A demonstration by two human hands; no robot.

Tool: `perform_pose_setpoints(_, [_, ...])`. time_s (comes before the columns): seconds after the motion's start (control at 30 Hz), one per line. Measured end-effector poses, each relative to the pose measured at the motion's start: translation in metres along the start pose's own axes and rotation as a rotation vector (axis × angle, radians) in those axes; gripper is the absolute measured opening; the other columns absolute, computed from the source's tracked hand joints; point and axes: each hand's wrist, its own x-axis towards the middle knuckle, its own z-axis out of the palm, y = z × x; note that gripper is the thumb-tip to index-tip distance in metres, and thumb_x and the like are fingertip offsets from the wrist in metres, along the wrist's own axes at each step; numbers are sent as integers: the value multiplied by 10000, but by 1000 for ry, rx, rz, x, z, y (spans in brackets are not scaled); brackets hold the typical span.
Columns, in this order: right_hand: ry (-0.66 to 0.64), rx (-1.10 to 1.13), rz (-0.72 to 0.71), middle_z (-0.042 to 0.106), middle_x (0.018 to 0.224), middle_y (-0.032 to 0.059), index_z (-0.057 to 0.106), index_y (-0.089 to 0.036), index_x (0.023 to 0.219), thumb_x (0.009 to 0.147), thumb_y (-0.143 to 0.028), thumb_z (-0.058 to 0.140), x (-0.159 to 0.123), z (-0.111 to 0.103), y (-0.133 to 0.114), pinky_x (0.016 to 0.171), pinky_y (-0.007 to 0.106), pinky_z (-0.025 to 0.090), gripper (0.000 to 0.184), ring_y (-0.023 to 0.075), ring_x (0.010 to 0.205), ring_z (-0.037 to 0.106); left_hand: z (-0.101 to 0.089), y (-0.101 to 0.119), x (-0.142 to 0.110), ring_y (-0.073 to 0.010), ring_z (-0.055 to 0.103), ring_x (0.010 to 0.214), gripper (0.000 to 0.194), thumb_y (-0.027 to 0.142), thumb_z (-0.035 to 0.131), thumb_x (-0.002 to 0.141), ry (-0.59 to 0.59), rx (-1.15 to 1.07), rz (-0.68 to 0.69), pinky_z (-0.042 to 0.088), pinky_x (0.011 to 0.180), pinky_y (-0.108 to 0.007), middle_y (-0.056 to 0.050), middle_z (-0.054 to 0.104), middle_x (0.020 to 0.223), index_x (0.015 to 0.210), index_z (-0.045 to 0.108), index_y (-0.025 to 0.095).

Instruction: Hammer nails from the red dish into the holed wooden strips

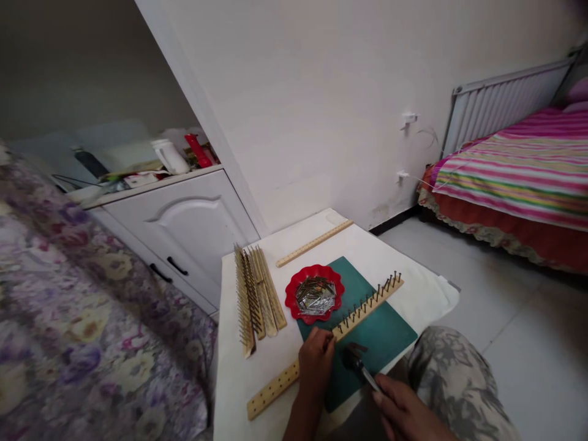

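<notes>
A long wooden strip (273, 389) lies slantwise over the green mat (381, 349). Dark screws or nails (367, 303) stand in rows along its far half, while the near half shows bare holes. My left hand (316, 355) rests over the strip's middle, fingers pinched together beside the last upright fastener; whatever is between them is hidden. In my right hand (404, 404) is a hammer (361, 364), gripped by its handle. The hammer's head hangs over the mat, apart from the strip. Just beyond my left hand, a red scalloped bowl (288, 299) contains many loose fasteners.
At the left of the white table (229, 392) lie several wooden strips (264, 294), some bristling with fasteners. Another drilled strip (315, 243) lies near the back edge. A white cabinet (184, 214), floral cloth (105, 343) and striped bed (519, 165) surround the table.
</notes>
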Motion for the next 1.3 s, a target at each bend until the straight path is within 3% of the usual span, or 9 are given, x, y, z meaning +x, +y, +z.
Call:
perform_pose_setpoints(0.2, [6, 27, -1, 416, 447, -104, 429, -230, 715, 754, -712, 359, 1, 3, -4, 380, 204, 259, 488, 65, 324, 304, 5, -2, 0, -119, 524, 668, 154, 232, 460, 814, 19, 47, 5, 356, 612, -229, 3, 551, 727, 703, 560, 198])
perform_pose_setpoints(0.3, [16, -12, -41, 419, 450, -102, 401, -228, 691, 815, -649, 334, 0, 0, -16, 375, 202, 253, 444, 62, 319, 305, 5, -3, -1, -115, 523, 669, 156, 220, 448, 816, 12, 54, 7, 349, 614, -226, 7, 545, 727, 715, 565, 197])
perform_pose_setpoints(0.5, [68, -205, -240, 495, 525, -69, 440, -212, 745, 917, -414, 329, 12, -6, -49, 540, 222, 377, 287, 107, 476, 481, 7, -5, -2, -114, 522, 674, 157, 172, 435, 802, 10, 61, 13, 349, 616, -222, 10, 533, 709, 679, 530, 191])
perform_pose_setpoints(0.6, [85, -269, -259, 488, 527, -59, 431, -212, 725, 915, -374, 334, 21, -4, -54, 569, 236, 392, 268, 134, 531, 527, 7, -6, -2, -117, 534, 685, 155, 190, 435, 816, 0, 58, 21, 353, 618, -223, 5, 543, 720, 694, 530, 191])
perform_pose_setpoints(0.97, [100, -325, -261, 510, 547, -44, 438, -214, 729, 915, -372, 323, 24, 0, -48, 542, 234, 397, 270, 144, 534, 536, 8, -6, -4, -117, 541, 672, 131, 178, 454, 805, 28, 81, 32, 349, 601, -219, 8, 573, 736, 740, 568, 189])
perform_pose_setpoints(1.1, [101, -308, -258, 537, 563, -30, 448, -214, 698, 913, -400, 322, 15, 0, -45, 597, 243, 421, 311, 153, 578, 556, 6, -5, -4, -117, 543, 684, 152, 153, 443, 803, 14, 76, 45, 361, 618, -220, 7, 566, 741, 736, 575, 189])
perform_pose_setpoints(1.2, [131, -316, -200, 587, 602, -1, 510, -205, 694, 884, -466, 362, 3, 0, -31, 674, 265, 435, 356, 183, 670, 583, 2, -5, -6, -123, 555, 714, 168, 169, 433, 826, -8, 49, 50, 380, 644, -225, 3, 566, 764, 768, 589, 198])
perform_pose_setpoints(1.3, [146, -215, -92, 626, 653, 19, 592, -201, 761, 815, -572, 422, -6, 2, -8, 632, 252, 454, 412, 191, 671, 591, -4, -7, -12, -140, 563, 760, 141, 213, 470, 828, 9, 52, 38, 404, 670, -240, -8, 575, 843, 885, 599, 217])
